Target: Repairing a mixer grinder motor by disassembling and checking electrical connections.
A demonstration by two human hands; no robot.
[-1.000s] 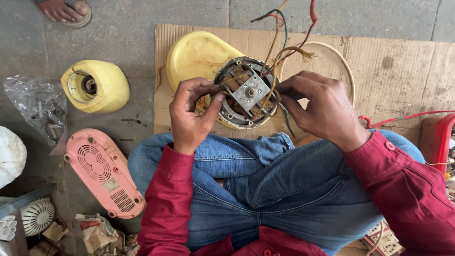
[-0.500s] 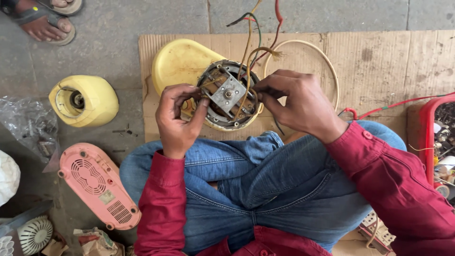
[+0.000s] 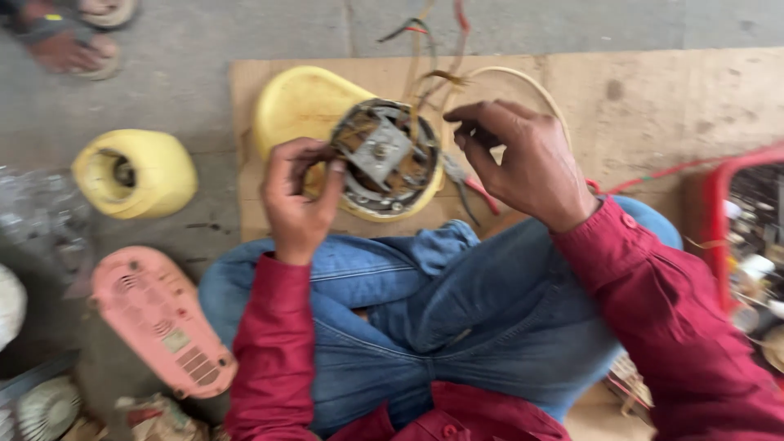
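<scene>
My left hand (image 3: 298, 200) curls around the edge of the round motor (image 3: 385, 155), fingers bent and touching its metal rim. My right hand (image 3: 514, 159) is half closed, with fingertips pinching thin wires (image 3: 425, 77) beside the motor. The motor sits in a smooth yellow plastic shell (image 3: 302, 106) on flat brown cardboard (image 3: 653, 106), just past my blue jeans (image 3: 425, 302). Pliers (image 3: 465, 188) lie under my right hand.

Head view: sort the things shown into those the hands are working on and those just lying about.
In hand: left hand, right hand, motor, its wires.
Lying about: yellow housing, pink cover, red crate, pliers.
</scene>
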